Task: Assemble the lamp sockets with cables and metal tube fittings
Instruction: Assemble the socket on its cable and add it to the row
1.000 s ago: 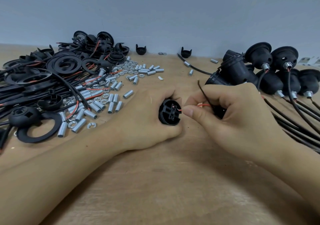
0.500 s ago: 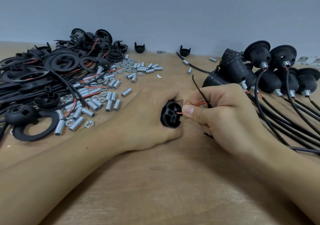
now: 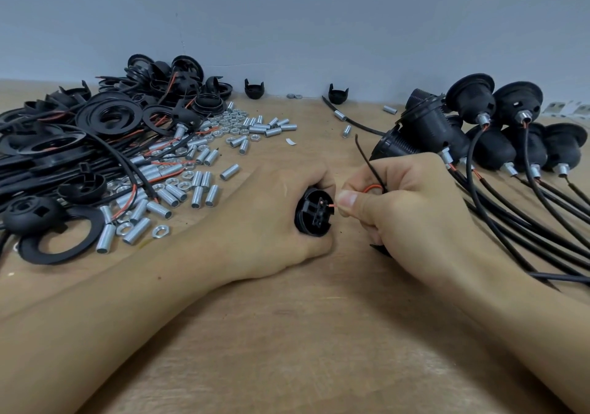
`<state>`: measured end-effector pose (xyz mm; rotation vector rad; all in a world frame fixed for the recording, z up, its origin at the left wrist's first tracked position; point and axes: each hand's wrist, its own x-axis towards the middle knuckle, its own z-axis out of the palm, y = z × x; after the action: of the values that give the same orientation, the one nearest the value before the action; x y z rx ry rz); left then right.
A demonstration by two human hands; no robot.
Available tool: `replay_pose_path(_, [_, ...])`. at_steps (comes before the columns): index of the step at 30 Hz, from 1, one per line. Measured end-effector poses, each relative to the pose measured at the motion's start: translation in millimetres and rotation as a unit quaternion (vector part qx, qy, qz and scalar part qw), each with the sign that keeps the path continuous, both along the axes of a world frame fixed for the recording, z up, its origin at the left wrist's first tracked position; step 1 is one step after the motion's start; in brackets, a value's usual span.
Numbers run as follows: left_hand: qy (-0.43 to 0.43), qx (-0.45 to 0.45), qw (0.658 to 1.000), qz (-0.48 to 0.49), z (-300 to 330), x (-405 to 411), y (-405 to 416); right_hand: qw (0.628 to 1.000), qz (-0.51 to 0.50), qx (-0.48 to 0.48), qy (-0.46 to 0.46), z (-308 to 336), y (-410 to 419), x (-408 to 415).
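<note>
just right of the socket (image 3: 314, 212) gripped in the left hand (image 3: 271, 218), the right hand (image 3: 402, 209) pinches the red wire (image 3: 332, 205) at its terminal; i reckon the thin end could buckle or miss the slot.

Black socket (image 3: 314, 212) with orange-red wire (image 3: 372, 188) at its right; silver tubes (image 3: 178, 187) and black rings (image 3: 110, 116) left of it, on tan wooden table (image 3: 287, 333); grey-blue wall (image 3: 287, 24) behind.
</note>
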<state>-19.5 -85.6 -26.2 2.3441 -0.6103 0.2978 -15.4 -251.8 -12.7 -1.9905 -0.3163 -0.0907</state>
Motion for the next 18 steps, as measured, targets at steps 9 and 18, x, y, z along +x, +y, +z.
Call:
replay_pose_path(9, [-0.004,0.007,1.0,-0.009,-1.1,-2.6,-5.8,1.0,-0.012,0.007,-0.007,1.7,0.9,-1.1])
replay_pose_path(18, [0.013,-0.011,1.0,0.0,-0.8,-2.2,-5.7,1.0,-0.024,-0.004,-0.02,1.8,-0.1,-1.7])
